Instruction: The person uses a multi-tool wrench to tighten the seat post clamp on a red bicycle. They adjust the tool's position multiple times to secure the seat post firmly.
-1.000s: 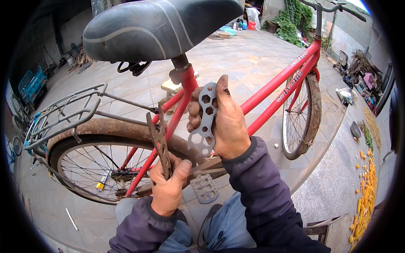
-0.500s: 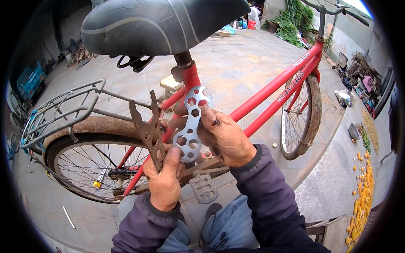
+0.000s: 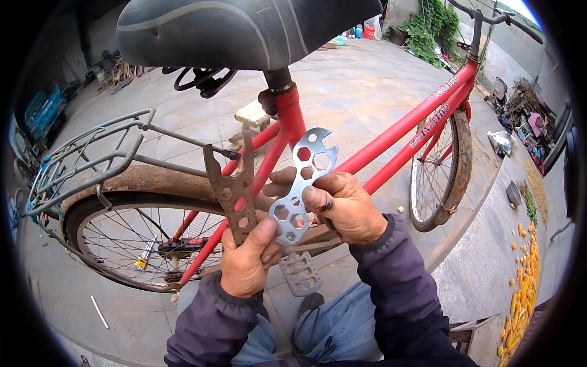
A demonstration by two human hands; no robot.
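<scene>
On the near side of the red bicycle (image 3: 290,116), 2 bare hands hold 2 flat tools, both in front of the frame below the saddle (image 3: 202,37). The left hand (image 3: 244,263) has its grip closed around the lower end of a rusty forked wrench (image 3: 231,209); its 2 prongs point upward in front of the bicycle's seat stays, and hexagonal holes run down its body. The right hand (image 3: 354,211) has its grip pinched on the middle of a silver wrench (image 3: 298,188), thumb on the near face; this curved plate is pierced by many hexagonal holes and leans before the bicycle's seat tube. Its lower end sits close to the left thumb and fingers, though whether they touch is unclear. A dark smudge marks the right thumb. Low on the bicycle, a pedal (image 3: 301,273) shows beneath the hands; at its rear are a metal rack (image 3: 177,136) and a rusty mudguard (image 3: 140,182). To the right of the bicycle lie yellow corn cobs (image 3: 523,300) and a grey bowl (image 3: 513,193); far to its left stands a blue cart (image 3: 46,113).
</scene>
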